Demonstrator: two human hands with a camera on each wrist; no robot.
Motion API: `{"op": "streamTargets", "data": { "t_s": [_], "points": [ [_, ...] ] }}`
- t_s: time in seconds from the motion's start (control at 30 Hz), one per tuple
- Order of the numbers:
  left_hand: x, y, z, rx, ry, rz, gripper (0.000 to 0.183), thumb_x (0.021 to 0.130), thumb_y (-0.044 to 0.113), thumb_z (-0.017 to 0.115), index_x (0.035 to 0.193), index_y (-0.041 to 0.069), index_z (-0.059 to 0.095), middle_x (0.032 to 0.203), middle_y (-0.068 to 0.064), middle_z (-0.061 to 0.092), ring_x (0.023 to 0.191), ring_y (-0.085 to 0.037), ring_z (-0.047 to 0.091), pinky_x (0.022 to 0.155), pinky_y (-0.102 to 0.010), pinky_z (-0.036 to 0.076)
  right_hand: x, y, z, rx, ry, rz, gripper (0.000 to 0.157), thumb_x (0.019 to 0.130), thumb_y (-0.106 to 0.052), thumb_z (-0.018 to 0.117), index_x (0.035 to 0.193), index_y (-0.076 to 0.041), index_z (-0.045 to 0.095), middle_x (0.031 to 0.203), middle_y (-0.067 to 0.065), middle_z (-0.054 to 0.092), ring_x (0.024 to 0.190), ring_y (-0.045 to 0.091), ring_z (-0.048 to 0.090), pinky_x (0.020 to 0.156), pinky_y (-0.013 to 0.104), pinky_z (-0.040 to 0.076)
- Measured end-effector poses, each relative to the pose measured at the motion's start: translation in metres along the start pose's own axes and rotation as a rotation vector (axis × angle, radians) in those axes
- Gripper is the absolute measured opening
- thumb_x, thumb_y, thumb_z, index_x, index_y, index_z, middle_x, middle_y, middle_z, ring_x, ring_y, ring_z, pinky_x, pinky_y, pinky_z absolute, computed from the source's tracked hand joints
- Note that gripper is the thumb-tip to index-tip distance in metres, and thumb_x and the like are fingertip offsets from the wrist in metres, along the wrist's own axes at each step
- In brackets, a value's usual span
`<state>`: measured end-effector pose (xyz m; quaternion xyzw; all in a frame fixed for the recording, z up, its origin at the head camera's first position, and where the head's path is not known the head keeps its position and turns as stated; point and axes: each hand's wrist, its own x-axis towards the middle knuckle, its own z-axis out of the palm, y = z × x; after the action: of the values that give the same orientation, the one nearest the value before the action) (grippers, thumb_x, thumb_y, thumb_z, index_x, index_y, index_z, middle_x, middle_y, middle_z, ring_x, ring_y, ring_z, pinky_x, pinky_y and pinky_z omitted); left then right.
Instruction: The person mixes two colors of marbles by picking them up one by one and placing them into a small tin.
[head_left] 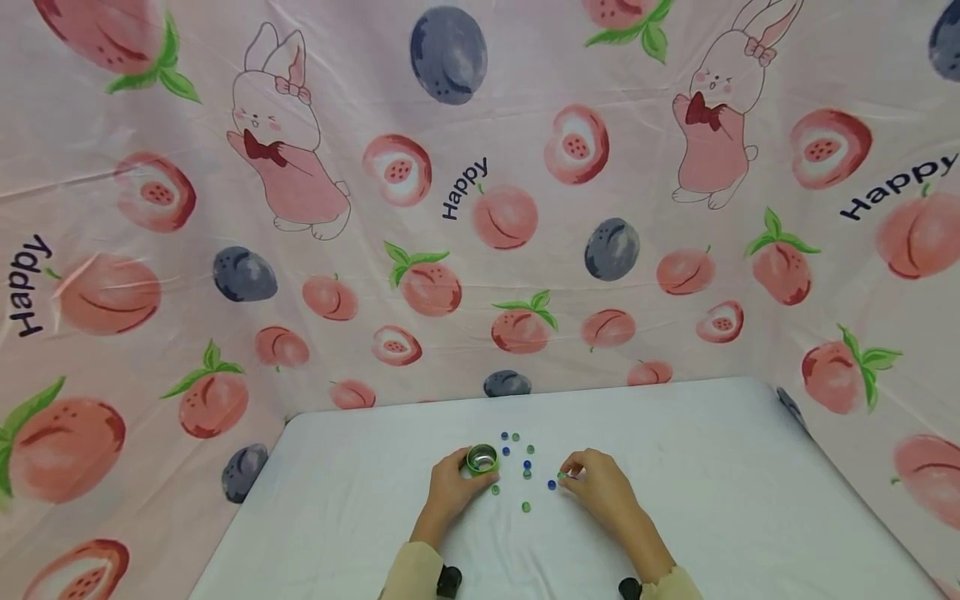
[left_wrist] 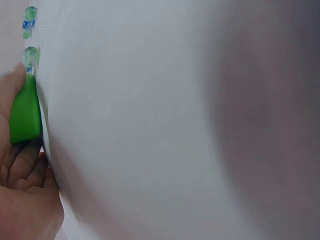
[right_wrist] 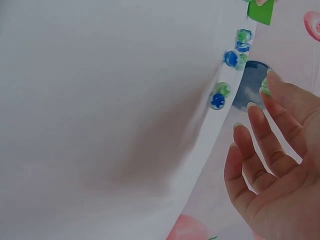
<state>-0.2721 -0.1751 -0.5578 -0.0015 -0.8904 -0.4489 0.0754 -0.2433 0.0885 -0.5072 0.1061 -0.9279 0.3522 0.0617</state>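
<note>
My left hand (head_left: pixel 450 490) is curved part-way closed round the green cup (left_wrist: pixel 25 115), thumb on the near side. The cup is left of the scattered marbles, at the white tabletop (head_left: pixel 360 500). My right hand (head_left: pixel 603 487) pinches one green marble (right_wrist: pixel 265 86) between thumb and index fingertip; its other fingers are loosely bent and hold nothing. The pinched marble is to the right of the cup, well apart from it.

Caution: the pinched marble is small, round and apparently smooth. Uneven fingertip pressure could make it slip out and roll. The blue marble (head_left: pixel 552 484) lies just beside my right fingertips; a low sweep of the hand could knock it away. The loose green marble (head_left: pixel 495 490) lies near my left thumb, so shifting the cup could push it. If the cup tilts under a lopsided grip, anything inside could spill; I cannot tell what it contains. A release off-centre could strike the rim and bounce out.

Orientation: the cup's mouth faces up, its silvery interior visible from above. Its mouth-to-base axis stands roughly upright; my fingers hide too much to tell whether that is its longer dimension. The pinched marble, being round, has no long axis.
</note>
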Motion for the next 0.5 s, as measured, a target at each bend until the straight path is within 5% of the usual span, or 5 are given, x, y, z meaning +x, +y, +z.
{"op": "streamTargets", "data": {
  "t_s": [0.5],
  "points": [
    [0.0, 0.003, 0.001, -0.008, -0.002, -0.022, 0.065, 0.083, 0.025, 0.092, 0.134, -0.006, 0.066, 0.136, -0.025, 0.068, 0.134, -0.045, 0.059, 0.116, -0.06, 0.045, 0.029, -0.018, 0.011, 0.147, -0.068, -0.071, 0.007, 0.089, -0.008, 0.083, 0.093, -0.006, 0.078, 0.084, -0.001, 0.067, 0.07, 0.011, 0.052, 0.063, 0.025, 0.046]
  ]
}}
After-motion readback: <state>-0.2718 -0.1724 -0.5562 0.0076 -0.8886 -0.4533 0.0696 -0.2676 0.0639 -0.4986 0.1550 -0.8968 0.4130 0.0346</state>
